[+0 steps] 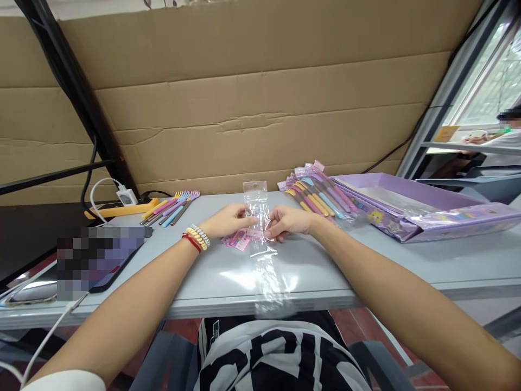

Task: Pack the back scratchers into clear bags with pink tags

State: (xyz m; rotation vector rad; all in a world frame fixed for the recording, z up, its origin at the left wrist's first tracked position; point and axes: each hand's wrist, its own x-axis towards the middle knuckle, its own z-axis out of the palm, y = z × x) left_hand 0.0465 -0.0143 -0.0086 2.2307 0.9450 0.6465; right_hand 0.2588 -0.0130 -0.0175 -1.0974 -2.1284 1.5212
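The clear bag I hold is thin, crinkled, glossy plastic, trailing to the near edge of my smooth, shiny grey table. The pink slips look like printed paper. Towards the table's far left corner, the tined sticks pair coloured, plastic-looking parts with metallic grey lengths. Towards the right end, the purple box has a glossy printed side. Matt, creased cardboard rises behind the far edge; my black-and-white clothing is matt cloth.

The left arm extends from lower left, the right arm from lower right; at the frame's middle, left hand and right hand are near each other, both pinching
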